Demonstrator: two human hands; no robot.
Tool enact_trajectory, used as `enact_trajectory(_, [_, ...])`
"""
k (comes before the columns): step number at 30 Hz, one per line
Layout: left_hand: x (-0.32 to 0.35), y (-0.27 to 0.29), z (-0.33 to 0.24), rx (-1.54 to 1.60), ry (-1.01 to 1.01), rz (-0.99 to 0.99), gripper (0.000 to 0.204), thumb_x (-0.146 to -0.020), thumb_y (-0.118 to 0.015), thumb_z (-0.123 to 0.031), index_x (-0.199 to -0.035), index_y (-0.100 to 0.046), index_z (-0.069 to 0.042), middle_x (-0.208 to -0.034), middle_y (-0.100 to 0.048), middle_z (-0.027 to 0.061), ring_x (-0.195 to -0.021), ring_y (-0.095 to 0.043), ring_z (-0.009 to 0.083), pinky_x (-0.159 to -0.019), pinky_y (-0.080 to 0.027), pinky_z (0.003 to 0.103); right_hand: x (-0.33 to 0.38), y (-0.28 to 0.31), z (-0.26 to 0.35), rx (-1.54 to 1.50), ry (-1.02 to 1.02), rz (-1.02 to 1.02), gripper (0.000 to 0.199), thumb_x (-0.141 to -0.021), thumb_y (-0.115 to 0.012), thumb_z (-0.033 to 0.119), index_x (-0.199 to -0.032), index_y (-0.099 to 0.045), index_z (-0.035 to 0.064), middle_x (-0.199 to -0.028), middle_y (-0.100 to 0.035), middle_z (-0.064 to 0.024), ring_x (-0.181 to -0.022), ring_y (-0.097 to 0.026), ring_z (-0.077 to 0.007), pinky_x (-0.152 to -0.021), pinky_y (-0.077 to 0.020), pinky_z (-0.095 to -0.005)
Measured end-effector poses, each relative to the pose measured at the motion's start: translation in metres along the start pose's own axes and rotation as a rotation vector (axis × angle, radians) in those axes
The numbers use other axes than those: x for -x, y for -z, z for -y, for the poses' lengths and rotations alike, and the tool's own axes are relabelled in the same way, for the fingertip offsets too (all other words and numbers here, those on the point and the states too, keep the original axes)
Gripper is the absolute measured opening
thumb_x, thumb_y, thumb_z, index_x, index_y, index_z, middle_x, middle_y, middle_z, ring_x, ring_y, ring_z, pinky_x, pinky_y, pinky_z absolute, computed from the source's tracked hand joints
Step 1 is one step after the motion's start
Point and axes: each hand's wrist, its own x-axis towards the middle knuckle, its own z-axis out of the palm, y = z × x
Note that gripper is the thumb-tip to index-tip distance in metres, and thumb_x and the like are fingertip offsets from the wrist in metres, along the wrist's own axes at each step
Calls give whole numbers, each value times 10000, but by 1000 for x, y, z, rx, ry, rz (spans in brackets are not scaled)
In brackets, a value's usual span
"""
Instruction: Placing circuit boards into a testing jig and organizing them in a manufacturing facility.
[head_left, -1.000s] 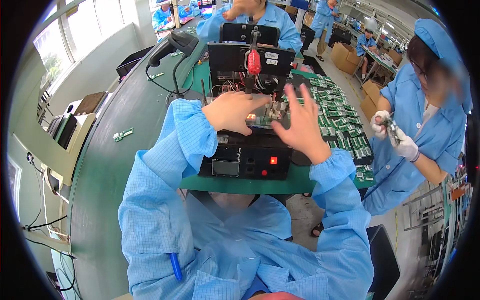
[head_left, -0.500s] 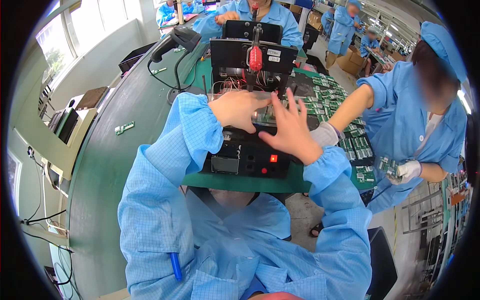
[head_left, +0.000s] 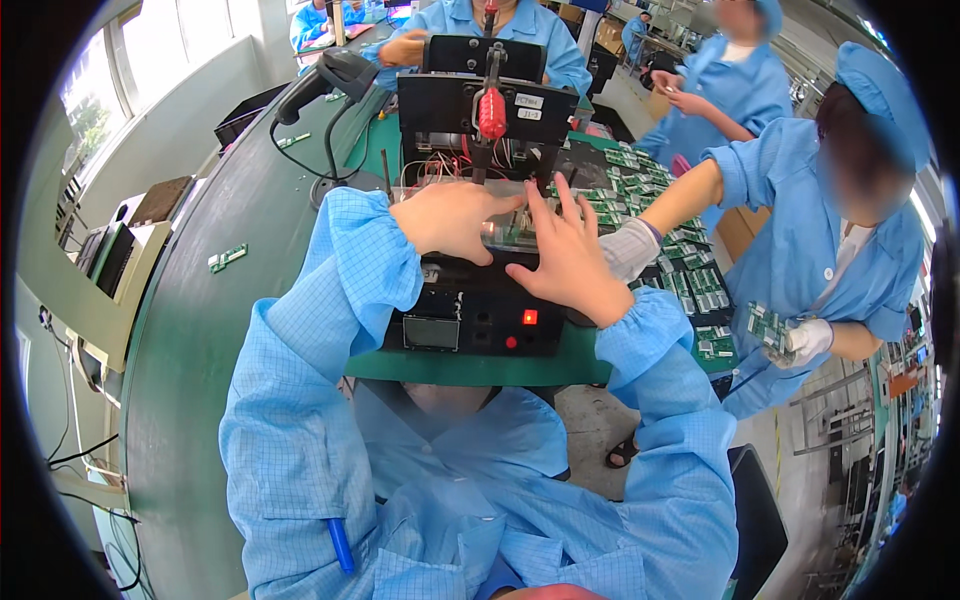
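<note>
Both my hands are over the black test fixture (head_left: 480, 325), which has a small grey screen and a lit red button on its front. My left hand (head_left: 450, 222) reaches in from the left, its fingers stretched toward the middle and its thumb apart. On the right, my right hand (head_left: 572, 262) has its fingers spread, their tips close to the left fingertips. Between them shows a clear plate (head_left: 512, 236) on the fixture's bed; what lies under my fingertips is hidden. Behind stands the fixture's raised black upper plate, with a red-handled toggle clamp (head_left: 491, 112).
Many green circuit boards (head_left: 700, 290) lie at the right beside a co-worker's gloved hand (head_left: 628, 250); that person's other glove (head_left: 808, 342) holds boards. A barcode scanner (head_left: 335, 75) stands at back left. One loose board (head_left: 228, 258) lies on the green table (head_left: 190, 400).
My hands stay at the fixture with little change in finger pose. The whole view has shifted slightly. Another person in blue now stands nearer, behind the co-worker at the right.
</note>
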Motion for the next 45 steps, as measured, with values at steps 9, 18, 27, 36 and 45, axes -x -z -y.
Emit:
enact_trajectory(9, [1, 6, -2, -14, 26, 53, 882, -639, -755, -260, -1447, -421, -140, -981, -647, 216, -935, -633, 369, -839, -507, 439, -6, 3, 2, -9, 52, -40, 947, -705, -771, 353, -1419, -322, -78, -1376, -460, -271, -1403, -259, -450, -1124, -237, -556])
enact_trajectory(18, [5, 3, 2, -90, -22, 42, 983, -600, -783, -260, -1483, -362, -169, -973, -686, 140, -900, -669, 345, -808, -539, 431, -6, 10, 0, -44, -81, 85, 969, -719, -765, 368, -1442, -285, -64, -1413, -415, -287, -1416, -218, -457, -1145, -206, -541])
enact_trajectory(27, [5, 7, -2, -74, -4, 71, 996, -581, -788, -269, -1481, -370, -180, -1010, -671, 168, -895, -664, 358, -803, -535, 438, -2, 3, -6, -74, 19, 102, 1007, -703, -778, 334, -1460, -245, -64, -1459, -347, -289, -1434, -185, -445, -1140, -199, -548])
enact_trajectory(36, [4, 8, -5, -64, -2, 70, 940, -630, -787, -273, -1466, -382, -130, -1028, -642, 190, -929, -644, 364, -830, -519, 433, 3, 6, -14, -45, 1, 98, 909, -734, -746, 339, -1459, -307, 10, -1470, -388, -211, -1422, -217, -428, -1135, -183, -536])
enact_trajectory(45, [-2, -62, -86, -162, 102, -530, 690, -637, -700, -88, -1259, -477, 111, -1331, -473, 278, -800, -668, 271, -628, -560, 370, -57, 47, -17, -276, -126, -66, 272, -796, -682, 274, -935, -733, 47, -643, -659, -140, -561, -644, -267, -539, -487, -374])
